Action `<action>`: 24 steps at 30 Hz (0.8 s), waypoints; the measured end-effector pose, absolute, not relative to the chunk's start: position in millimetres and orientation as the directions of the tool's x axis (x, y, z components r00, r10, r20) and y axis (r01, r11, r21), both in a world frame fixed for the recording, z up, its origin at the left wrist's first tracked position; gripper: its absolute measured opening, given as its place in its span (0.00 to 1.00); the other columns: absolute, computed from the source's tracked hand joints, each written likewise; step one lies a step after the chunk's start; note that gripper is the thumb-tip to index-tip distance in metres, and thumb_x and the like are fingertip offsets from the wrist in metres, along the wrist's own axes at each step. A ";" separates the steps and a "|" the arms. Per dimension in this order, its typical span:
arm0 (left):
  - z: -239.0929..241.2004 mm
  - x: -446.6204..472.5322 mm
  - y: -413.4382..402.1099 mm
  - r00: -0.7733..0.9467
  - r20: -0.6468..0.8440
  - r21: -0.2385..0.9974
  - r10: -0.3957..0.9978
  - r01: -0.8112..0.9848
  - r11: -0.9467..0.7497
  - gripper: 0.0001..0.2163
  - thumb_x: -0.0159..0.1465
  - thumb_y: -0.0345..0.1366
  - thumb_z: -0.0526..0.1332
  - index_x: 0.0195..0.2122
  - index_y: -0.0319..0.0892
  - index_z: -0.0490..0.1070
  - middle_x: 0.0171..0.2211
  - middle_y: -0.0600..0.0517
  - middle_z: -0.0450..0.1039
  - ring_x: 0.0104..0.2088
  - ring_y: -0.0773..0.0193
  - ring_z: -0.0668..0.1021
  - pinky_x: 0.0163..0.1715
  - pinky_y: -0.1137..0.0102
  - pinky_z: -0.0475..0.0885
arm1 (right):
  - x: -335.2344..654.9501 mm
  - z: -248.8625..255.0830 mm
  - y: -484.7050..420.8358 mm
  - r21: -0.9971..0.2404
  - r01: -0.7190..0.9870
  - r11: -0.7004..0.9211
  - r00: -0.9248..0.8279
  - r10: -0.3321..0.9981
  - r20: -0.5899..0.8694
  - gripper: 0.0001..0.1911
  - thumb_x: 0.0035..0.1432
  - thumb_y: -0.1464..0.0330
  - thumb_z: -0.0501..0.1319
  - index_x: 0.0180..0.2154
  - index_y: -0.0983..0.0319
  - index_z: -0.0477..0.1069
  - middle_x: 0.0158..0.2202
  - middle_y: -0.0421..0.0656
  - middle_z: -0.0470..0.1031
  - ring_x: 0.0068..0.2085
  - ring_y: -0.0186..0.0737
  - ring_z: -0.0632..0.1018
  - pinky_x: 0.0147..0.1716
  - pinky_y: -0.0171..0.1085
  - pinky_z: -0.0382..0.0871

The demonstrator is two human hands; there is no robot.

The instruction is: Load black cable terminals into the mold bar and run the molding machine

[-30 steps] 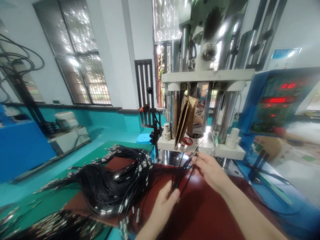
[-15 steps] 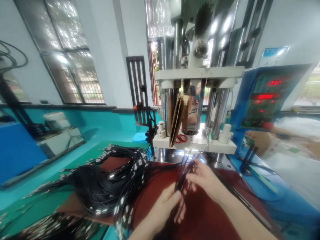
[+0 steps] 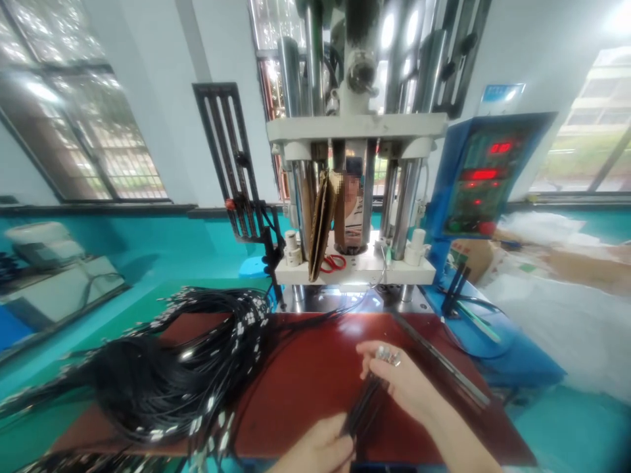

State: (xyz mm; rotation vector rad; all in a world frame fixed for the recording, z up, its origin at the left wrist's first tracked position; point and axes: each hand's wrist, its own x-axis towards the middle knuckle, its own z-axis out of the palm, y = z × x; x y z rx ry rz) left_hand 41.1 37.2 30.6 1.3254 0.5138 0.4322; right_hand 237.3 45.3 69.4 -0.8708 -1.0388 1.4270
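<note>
Both my hands hold one small bundle of black cables [image 3: 363, 406] over the dark red mat [image 3: 305, 368]. My right hand [image 3: 399, 378] pinches the bundle's upper end, where the silver metal tips [image 3: 388, 355] show between my fingers. At the bottom edge of the view, my left hand [image 3: 320, 450] grips the lower part of the same bundle. A large heap of black cables with metal ends [image 3: 167, 368] lies to the left on the mat.
A vertical press machine [image 3: 355, 197] with steel columns stands behind the mat, cardboard [image 3: 320, 223] and red scissors [image 3: 334, 263] on its white base. A blue control box [image 3: 478, 177] with red digits is at the right. A person is partly visible behind the machine.
My hands and the cable bundle have come back from the machine base toward me, lower over the mat. The view has swung left, so the machine now sits at centre.
</note>
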 end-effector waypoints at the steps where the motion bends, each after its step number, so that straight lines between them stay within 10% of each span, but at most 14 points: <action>1: 33.5 42.0 36.3 0.836 -0.116 0.983 0.537 0.020 0.181 0.19 0.53 0.52 0.59 0.29 0.37 0.64 0.20 0.56 0.62 0.19 0.76 0.62 0.18 0.80 0.55 | 234.8 70.7 42.3 -0.966 -0.257 0.024 -0.135 0.989 0.061 0.07 0.50 0.67 0.64 0.31 0.64 0.74 0.28 0.42 0.73 0.32 0.37 0.72 0.34 0.35 0.64; 7: 41.3 76.4 39.3 0.702 -0.148 0.982 0.696 0.023 0.186 0.16 0.54 0.47 0.59 0.27 0.36 0.64 0.17 0.54 0.64 0.16 0.72 0.66 0.16 0.76 0.60 | 216.9 54.1 30.7 -0.994 -0.107 -0.017 -0.255 0.967 0.011 0.14 0.50 0.60 0.62 0.36 0.63 0.72 0.30 0.42 0.74 0.25 0.36 0.74 0.25 0.35 0.67; 13: 25.9 100.2 40.5 0.643 -0.116 0.988 0.757 0.154 0.021 0.14 0.62 0.45 0.50 0.31 0.38 0.61 0.16 0.57 0.62 0.10 0.76 0.59 0.10 0.79 0.51 | 248.3 73.2 37.3 -0.958 0.099 0.269 -0.171 0.953 0.249 0.20 0.59 0.63 0.54 0.53 0.57 0.62 0.55 0.46 0.64 0.55 0.41 0.63 0.56 0.43 0.53; 17: 17.6 103.8 39.9 0.672 -0.142 0.988 0.727 0.136 0.068 0.17 0.62 0.48 0.47 0.32 0.37 0.63 0.18 0.55 0.65 0.11 0.75 0.62 0.09 0.79 0.54 | 251.2 94.5 36.8 -0.872 0.412 0.264 -0.397 0.914 0.089 0.19 0.62 0.63 0.47 0.47 0.62 0.70 0.48 0.46 0.71 0.50 0.42 0.70 0.52 0.42 0.60; 24: 7.7 113.7 42.8 0.660 -0.241 0.968 0.712 0.214 0.130 0.22 0.61 0.51 0.48 0.21 0.37 0.63 0.13 0.54 0.61 0.11 0.74 0.63 0.10 0.79 0.54 | 231.9 75.5 30.8 -0.877 0.434 0.204 -0.303 0.950 0.071 0.18 0.60 0.65 0.50 0.48 0.64 0.69 0.49 0.46 0.70 0.47 0.41 0.72 0.48 0.36 0.64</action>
